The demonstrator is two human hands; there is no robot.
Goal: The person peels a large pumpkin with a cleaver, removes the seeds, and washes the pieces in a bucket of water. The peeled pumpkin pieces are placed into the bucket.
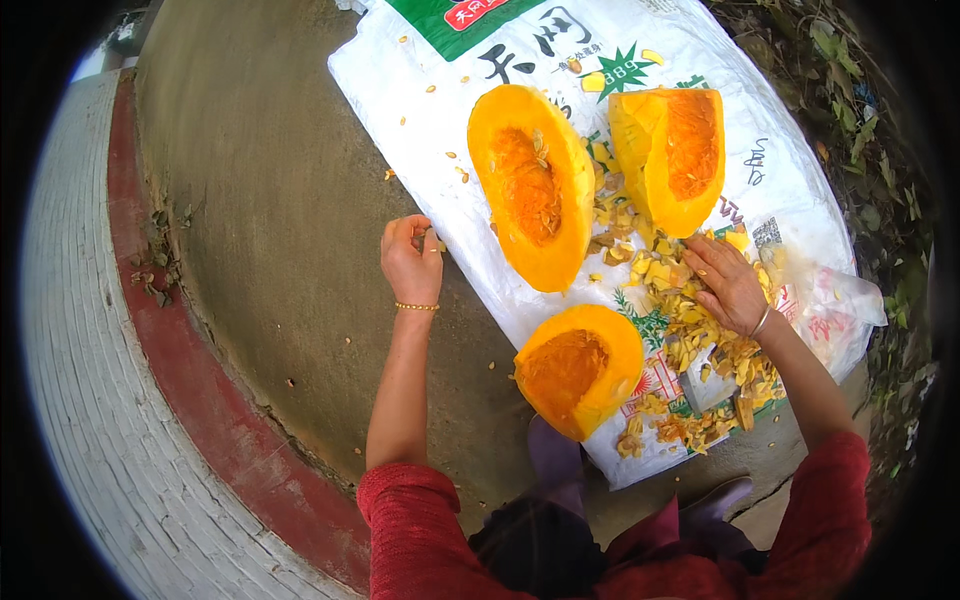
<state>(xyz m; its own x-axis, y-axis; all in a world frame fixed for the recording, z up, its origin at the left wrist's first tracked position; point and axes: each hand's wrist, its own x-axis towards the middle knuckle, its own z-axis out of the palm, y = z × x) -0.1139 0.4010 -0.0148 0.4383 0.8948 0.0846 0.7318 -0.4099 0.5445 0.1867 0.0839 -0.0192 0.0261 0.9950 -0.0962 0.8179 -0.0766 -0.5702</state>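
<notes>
My left hand (412, 259), with a gold bracelet at the wrist, is off the sheet's left edge, its fingers closed around small pale bits that look like pumpkin seeds. Palm down, my right hand (724, 283) touches the heap of yellow pumpkin peelings (686, 330), just below a peeled pumpkin wedge (679, 161). Between my hands lies a long pumpkin half (532, 187), cut face up, with fibres and a few seeds in its hollow. Nearer my body rests another cut pumpkin piece (579, 371). A cleaver-like metal blade (706, 382) lies partly covered by peelings.
A white woven plastic sack (450, 202) with printing lies under the pumpkin. Seeds (461, 174) are scattered on it and on the concrete ground (262, 187). A crumpled clear plastic bag (840, 307) sits at right, beside leafy plants (855, 127). A whitish brick wall (82, 300) stands left.
</notes>
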